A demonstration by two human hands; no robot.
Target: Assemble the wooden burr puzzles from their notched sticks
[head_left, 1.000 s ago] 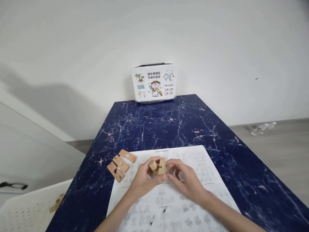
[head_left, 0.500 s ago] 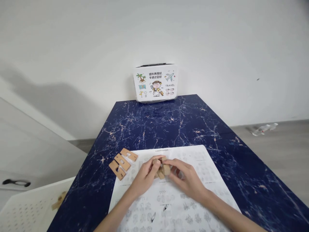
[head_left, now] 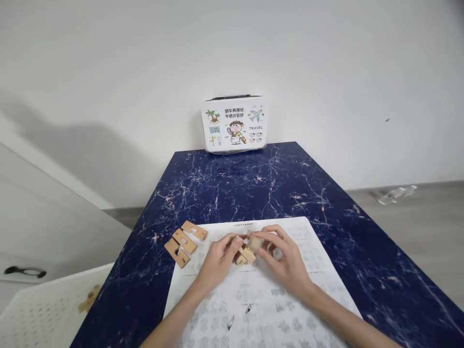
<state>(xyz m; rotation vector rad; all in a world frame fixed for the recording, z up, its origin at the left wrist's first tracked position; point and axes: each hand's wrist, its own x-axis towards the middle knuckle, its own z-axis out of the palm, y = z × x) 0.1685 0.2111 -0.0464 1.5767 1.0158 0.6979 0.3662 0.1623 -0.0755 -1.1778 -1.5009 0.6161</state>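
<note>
Over the printed sheet (head_left: pixel 246 285), my left hand (head_left: pixel 219 258) is closed on a small cluster of wooden puzzle blocks (head_left: pixel 245 256), with its thumb on top. My right hand (head_left: pixel 284 258) pinches a pale wooden block (head_left: pixel 255 241) at the cluster's upper right, between thumb and fingers. Whether that block is still joined to the others cannot be made out. Fingers cover much of the pieces. Left of the hands lie three flat wooden plates with cut-outs, numbered; one is the middle plate (head_left: pixel 184 241).
Two small shiny dark items, one of them a thin loop-like piece (head_left: pixel 230 322), lie on the sheet. A white cartoon-printed case (head_left: pixel 235 124) stands at the far end of the blue marbled table (head_left: pixel 239 186). Below left, a white perforated surface (head_left: pixel 39 314) bears wooden pieces (head_left: pixel 89 299).
My right hand has shifted slightly up and right with its block, which is now tilted. The cluster in my left hand has turned, showing more of its lower blocks.
</note>
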